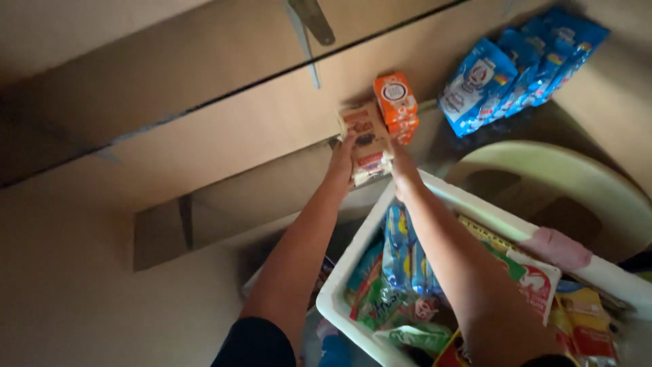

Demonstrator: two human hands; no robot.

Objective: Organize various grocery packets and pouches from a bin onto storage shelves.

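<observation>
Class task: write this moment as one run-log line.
left hand: on beige carton | right hand: on same carton | beside: orange carton | below: white bin of packets

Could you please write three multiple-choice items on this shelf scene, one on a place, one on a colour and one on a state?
1. Where does the orange box stand?
A. inside the white tub
B. on the shelf, right of the beige box
C. on the round stool

2. What colour are the pouches at the shelf's far right?
A. blue
B. red
C. black

3. How is the beige box held?
A. by the left hand alone
B. by neither hand
C. between both hands

Answers:
1. B: the orange box sits on the shelf, just right of the beige box.
2. A: the pouches are blue with white patches.
3. C: the left hand and the right hand press on its two sides, above the white tub.
</observation>
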